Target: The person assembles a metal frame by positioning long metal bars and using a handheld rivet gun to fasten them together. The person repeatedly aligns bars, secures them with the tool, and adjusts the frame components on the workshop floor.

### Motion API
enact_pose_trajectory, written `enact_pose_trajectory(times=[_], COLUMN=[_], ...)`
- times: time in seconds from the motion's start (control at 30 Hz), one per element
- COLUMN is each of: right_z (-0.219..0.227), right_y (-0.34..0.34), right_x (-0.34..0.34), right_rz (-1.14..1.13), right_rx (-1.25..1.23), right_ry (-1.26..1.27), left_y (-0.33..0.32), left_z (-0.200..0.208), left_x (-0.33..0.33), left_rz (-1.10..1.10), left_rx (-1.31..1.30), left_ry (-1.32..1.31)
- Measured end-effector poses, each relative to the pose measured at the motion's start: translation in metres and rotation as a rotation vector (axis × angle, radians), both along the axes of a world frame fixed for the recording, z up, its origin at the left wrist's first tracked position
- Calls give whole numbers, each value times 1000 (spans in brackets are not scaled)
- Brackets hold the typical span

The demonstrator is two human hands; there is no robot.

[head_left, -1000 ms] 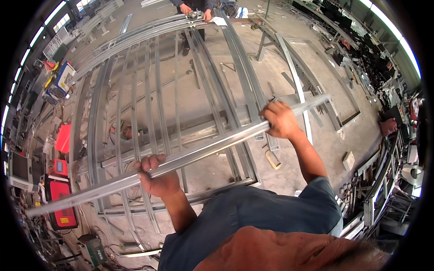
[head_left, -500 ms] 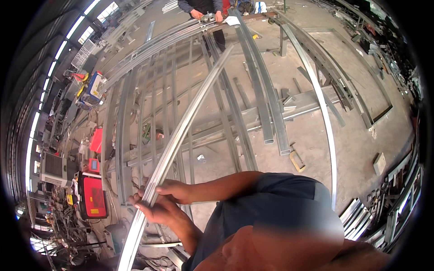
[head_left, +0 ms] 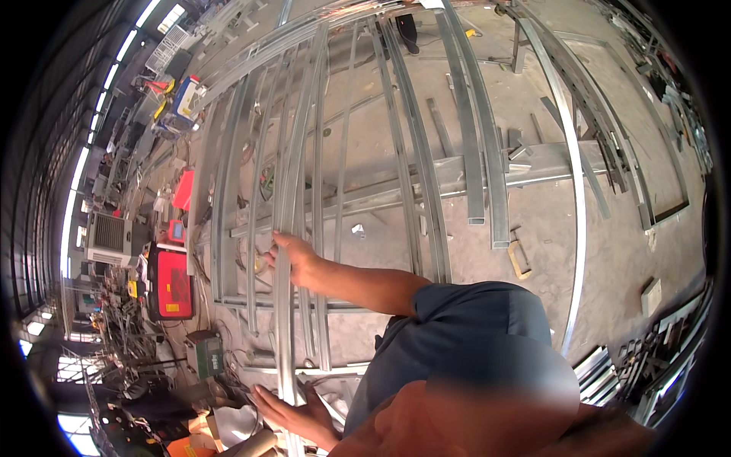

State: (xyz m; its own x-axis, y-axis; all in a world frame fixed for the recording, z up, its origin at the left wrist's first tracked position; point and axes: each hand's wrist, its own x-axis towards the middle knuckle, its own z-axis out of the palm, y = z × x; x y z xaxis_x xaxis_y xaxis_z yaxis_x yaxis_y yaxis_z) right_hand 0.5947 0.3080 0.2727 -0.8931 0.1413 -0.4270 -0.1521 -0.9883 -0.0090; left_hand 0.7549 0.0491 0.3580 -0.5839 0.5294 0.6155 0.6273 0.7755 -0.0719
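Note:
A long silvery metal tube runs lengthwise in front of me, its far part over the other bars of a metal frame. My right hand, on the arm with the dark sleeve, is closed around the tube at mid-length. Closer to the tube's lower end, my left hand has its fingers stretched out flat and its thumb apart. The tube passes between this thumb and the fingers, touching or very near the palm. Beneath the tube, several long steel bars lie side by side across a crossbeam.
Orange sparks fly at the far end, near a co-worker's dark shoe. Red-fronted equipment and a green box stand left. A yellowish clamp-like frame and a block lie on the floor at right.
My hands have moved apart along the tube, the right farther out, the left back with straightened fingers. The tube has swung leftward at its far end and sits lower. Sparks have appeared.

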Motion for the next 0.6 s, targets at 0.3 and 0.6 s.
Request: enact_pose_trajectory(times=[0.3, 0.6], right_z=[-53, -247], right_y=[-49, 27], right_x=[79, 2], right_rz=[61, 132], right_rx=[228, 800], right_ry=[181, -391], left_y=[-6, 0], left_z=[-119, -125], left_x=[-54, -67], left_rz=[147, 77], left_rx=[-60, 327], left_ry=[-1179, -1406])
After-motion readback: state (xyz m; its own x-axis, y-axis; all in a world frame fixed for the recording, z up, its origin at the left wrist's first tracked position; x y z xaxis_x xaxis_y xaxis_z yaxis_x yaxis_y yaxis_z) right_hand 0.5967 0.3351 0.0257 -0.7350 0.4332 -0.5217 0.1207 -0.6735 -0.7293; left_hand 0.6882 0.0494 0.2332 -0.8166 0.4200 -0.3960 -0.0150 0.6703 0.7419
